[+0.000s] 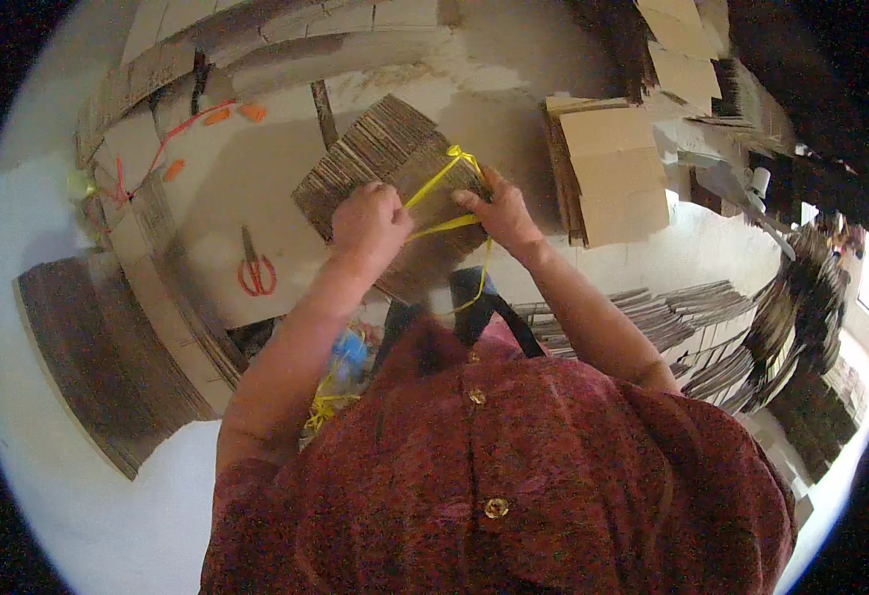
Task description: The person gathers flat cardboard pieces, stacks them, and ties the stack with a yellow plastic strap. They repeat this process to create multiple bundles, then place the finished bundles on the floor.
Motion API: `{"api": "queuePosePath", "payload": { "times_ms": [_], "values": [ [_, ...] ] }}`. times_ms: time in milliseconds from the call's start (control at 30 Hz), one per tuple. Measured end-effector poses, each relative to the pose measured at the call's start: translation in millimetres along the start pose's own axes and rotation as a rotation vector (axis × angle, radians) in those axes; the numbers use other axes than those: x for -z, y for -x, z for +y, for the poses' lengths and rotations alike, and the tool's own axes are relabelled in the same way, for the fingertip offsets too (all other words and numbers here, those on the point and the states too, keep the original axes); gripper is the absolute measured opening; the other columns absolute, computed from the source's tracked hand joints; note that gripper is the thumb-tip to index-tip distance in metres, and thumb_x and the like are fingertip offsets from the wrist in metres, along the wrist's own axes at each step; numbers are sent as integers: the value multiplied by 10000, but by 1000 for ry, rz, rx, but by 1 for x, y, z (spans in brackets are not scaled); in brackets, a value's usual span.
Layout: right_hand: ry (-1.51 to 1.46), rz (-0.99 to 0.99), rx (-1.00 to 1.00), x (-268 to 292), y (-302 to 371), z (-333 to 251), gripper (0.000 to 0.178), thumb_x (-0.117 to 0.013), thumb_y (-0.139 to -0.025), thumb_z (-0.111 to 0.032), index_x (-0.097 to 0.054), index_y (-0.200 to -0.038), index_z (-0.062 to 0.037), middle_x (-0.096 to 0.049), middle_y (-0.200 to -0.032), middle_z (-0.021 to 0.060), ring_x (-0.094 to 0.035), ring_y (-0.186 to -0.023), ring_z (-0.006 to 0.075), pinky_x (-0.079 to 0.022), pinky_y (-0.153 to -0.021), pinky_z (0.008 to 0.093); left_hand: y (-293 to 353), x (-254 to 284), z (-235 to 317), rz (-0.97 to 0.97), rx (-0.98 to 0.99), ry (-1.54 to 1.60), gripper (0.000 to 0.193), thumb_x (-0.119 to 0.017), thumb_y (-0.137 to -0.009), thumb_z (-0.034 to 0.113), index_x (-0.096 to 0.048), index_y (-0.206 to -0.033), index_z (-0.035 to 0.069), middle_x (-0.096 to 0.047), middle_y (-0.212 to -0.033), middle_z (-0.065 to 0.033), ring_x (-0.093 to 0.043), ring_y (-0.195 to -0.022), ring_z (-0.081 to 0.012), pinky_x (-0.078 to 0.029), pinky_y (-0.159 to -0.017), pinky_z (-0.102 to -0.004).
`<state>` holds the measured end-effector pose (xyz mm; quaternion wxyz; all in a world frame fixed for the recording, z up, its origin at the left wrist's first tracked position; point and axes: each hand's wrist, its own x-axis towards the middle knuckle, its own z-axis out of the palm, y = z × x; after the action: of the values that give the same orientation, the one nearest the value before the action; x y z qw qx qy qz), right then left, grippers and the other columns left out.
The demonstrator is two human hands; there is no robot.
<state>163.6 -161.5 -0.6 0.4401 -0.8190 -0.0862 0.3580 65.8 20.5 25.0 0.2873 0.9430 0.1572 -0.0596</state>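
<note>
Biggest thing first: the pale work surface (281, 193) spreads out ahead of and left of both hands. Past the right hand there's a stack of flat cardboard (615, 178), which doesn't look strapped from here. The cardboard bundle (380, 144) being worked on sits right under and between the hands, many pieces packed tight together.

Left hand (368, 220) is curled into a fist, gripping the yellow strap (434, 186) where two strands meet. Right hand (504, 213) is at the bundle's edge, thumb apart from the fingers; can't tell if it's pinching any strap.

I'd call it mid-tie: strap's across the bundle, with a knot or loop beyond the right hand, but a loose length dangles bodyward. So securing and trimming look left to do, imo. Red-handled scissors (255, 268) lie untouched left of the left hand.
</note>
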Motion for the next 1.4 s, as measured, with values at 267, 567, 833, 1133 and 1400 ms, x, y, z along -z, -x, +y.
{"api": "queuePosePath", "payload": {
  "times_ms": [267, 567, 833, 1133, 1400],
  "values": [
    [-755, 244, -519, -19, 57, 45, 716, -505, -827, -533, -312, -1350, -83, -419, -1305, 131, -422, -1142, 251, -391, -887, 432, -31, 18, -46, 479, -160, -26, 277, -635, -756, 300, -569, -801, 35, -595, -792, -160, -579, -736, -313, -458, -646, -382],
    [-734, -171, -477, -9, 46, -9, 696, -445, -821, -600, -465, -1227, -34, -530, -1165, 104, -502, -1013, 229, -388, -876, 419, -7, 42, -66, -106, 515, 133, 585, -508, -825, 531, -579, -969, -32, -595, -940, -203, -556, -843, -365, -428, -737, -416],
    [185, 301, 289, 42, -36, -60, 424, -628, -779, -328, -586, -1044, 1, -607, -985, 146, -560, -907, 244, -422, -842, 335, 95, -48, -27, -243, 631, 874, 366, -575, -841, 353, -585, -887, -10, -606, -697, -138, -580, -566, -250, -459, -563, -397],
    [829, 186, 506, -21, 7, -65, 75, -552, -713, -116, -570, -771, -73, -539, -819, 118, -583, -737, 292, -500, -582, 396, 40, 12, -23, 520, 138, 126, 424, -666, -749, 248, -539, -1062, -8, -547, -1021, -184, -494, -960, -368, -411, -824, -419],
    [987, -69, 331, -18, -16, -68, 120, -538, -710, -111, -563, -780, -16, -566, -872, 184, -604, -746, 357, -493, -602, 445, 36, -14, -32, 153, 425, 214, 541, -670, -740, 321, -494, -1113, -30, -520, -1039, -216, -483, -979, -386, -406, -833, -436]
  ]
}}
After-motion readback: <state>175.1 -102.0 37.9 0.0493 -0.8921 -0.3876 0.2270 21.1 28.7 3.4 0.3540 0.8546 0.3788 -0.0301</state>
